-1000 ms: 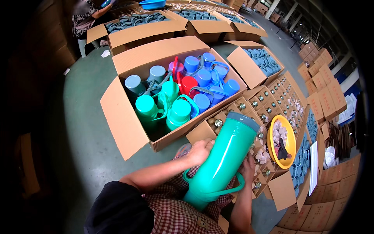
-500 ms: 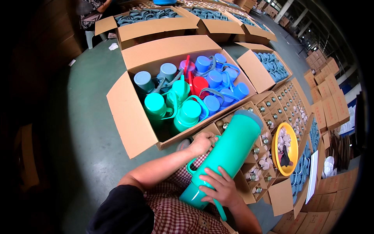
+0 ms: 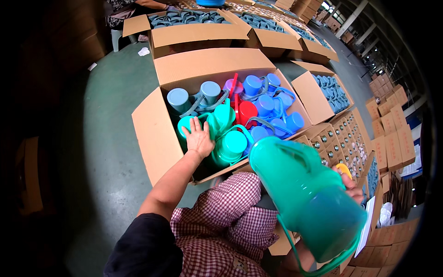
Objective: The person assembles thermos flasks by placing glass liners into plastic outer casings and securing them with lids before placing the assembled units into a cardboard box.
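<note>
Green floor (image 3: 110, 194) spreads across the left of the frame, darkening toward the rim. At lower right, a large translucent green flask (image 3: 307, 198) hangs tilted over the person's checked cloth (image 3: 221, 207), its loop handle toward the bottom edge. The right hand (image 3: 348, 184) has its fingers curled around the far side of this flask, partly hidden behind it. Near the centre, the left hand (image 3: 199, 141) is open, fingers spread over a smaller-looking green flask (image 3: 184, 125) at the left of an open carton (image 3: 212, 64); whether it grips anything there cannot be told. Beside it in the carton stand more green flasks (image 3: 233, 143), with grey-blue flasks (image 3: 210, 91) behind, a red flask (image 3: 248, 111) in the middle and blue flasks (image 3: 265, 105) to the right. Further right are divided cartons (image 3: 323, 143) and a mostly hidden yellow basin (image 3: 344, 171). Cartons of grey-blue parts (image 3: 189, 17) line the top, a co-worker (image 3: 121, 9) sits upper left, and stacked boxes (image 3: 392, 138) fill the right.
</note>
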### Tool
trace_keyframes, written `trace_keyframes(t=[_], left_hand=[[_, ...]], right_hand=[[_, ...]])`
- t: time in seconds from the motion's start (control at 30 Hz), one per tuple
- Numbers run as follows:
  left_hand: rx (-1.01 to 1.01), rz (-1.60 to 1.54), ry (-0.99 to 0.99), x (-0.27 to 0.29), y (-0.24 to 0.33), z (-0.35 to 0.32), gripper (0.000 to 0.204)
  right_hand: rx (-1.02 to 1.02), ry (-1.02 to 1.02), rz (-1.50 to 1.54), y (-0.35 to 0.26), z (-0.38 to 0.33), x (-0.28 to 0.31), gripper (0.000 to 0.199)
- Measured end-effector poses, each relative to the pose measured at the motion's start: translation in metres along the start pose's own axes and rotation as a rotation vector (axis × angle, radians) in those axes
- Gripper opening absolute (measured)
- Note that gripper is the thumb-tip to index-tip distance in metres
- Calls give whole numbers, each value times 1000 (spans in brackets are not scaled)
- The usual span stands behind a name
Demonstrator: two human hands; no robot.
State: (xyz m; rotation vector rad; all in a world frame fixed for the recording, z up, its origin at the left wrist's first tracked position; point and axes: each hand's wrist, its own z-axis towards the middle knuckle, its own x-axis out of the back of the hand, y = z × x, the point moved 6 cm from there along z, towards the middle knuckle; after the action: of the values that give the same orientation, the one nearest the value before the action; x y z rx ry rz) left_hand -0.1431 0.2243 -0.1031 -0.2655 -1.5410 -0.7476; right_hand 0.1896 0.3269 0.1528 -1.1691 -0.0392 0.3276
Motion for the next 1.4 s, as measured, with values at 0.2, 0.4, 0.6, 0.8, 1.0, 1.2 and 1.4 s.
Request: trace_keyframes(t=[0.2,0.4,0.6,0.8,1.0,1.2,1.4], left_hand=[[23,-204,58,18,-22,45,34],[33,-125,15,27,-51,53,29],[10,-187,101,22,-55,49,36],[37,-225,185,17,-63,48,28],[48,-916,355,23,-81,64,29],[-351,-1032,171,228,55,1,44],[-983,-701,474,351,112,-156,33]], right_hand=[[-272,88,206,85,27,-41,26],[-623,50,269,207,9,-100,25],[-543,-294,-252,298,-29,-121,24],[-419,-913,-780,265,-77,-147,33],[-452,-759,-253,242,-60,-113,35],[-694,-502,-70,223,-48,-60,29],[-749,-132,294,207,-3,-16,59]])
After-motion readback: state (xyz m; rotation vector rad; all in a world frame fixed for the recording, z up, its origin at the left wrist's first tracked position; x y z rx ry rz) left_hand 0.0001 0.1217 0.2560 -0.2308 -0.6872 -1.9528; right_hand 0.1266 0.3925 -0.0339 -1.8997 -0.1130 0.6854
